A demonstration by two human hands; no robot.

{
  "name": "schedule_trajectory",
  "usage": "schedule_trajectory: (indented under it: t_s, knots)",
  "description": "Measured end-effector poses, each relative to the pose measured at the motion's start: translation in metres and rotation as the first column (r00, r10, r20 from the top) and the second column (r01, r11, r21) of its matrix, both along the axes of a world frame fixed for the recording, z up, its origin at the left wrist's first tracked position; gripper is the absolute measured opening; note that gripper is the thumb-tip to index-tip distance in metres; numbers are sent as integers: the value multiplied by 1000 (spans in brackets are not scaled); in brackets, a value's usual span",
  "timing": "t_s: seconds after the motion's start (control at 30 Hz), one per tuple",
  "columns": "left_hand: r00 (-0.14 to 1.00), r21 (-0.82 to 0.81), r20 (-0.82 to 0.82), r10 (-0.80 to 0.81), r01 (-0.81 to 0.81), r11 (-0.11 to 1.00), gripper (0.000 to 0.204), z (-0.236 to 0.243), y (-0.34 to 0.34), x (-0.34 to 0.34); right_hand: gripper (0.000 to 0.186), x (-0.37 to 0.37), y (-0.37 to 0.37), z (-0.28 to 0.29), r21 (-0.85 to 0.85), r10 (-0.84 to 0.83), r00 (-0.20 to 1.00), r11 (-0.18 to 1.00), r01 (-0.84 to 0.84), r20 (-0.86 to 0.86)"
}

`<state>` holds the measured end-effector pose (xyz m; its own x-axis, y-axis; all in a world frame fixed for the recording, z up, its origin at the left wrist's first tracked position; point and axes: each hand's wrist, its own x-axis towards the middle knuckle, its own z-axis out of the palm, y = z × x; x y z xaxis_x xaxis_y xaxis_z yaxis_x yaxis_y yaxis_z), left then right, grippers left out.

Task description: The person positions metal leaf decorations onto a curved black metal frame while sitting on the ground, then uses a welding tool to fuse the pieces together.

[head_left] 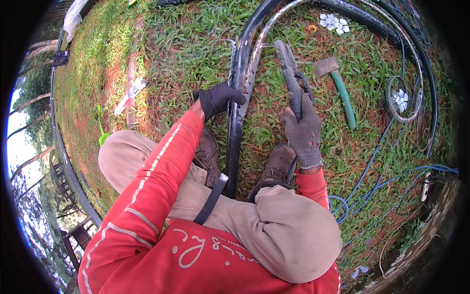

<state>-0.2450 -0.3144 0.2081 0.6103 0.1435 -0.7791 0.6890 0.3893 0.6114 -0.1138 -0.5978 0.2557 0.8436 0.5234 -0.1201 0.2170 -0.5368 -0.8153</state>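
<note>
Under left grip [219,99], black pipe [235,147]; inside right grip [305,130], dark tool [291,79]

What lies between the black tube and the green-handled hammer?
In the head view: grass, a thinner pale bar alongside the tube, and the dark clamp-like tool in the right hand.

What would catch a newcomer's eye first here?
Probably the bright red shirt along the lower edge. Near the centre, the gloved left hand grasps a black pipe, and the gloved right hand holds what looks like a welding electrode holder. A green-handled hammer lies further right.
</note>
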Motion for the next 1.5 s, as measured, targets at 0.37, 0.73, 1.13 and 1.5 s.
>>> schedule_trajectory:
  t_s: [0.37,0.73,1.13,1.5]
  knots:
    - [992,76,1,-129,129,989,25,1,4,-2,66,0,1,-3,23,19,998,1000,-21,62]
    - [999,-6,-26,-42,42,999,24,-5,4,0,65,2,3,4,-30,15,1000,999,-15,-24]
    - [997,14,-52,-59,60,998,24,-9,4,-2,65,0,1,5,116,-56,998,991,61,-43]
    - [998,1,-58,-36,37,999,26,3,0,4,66,2,1,-2,-40,-29,999,999,27,-31]
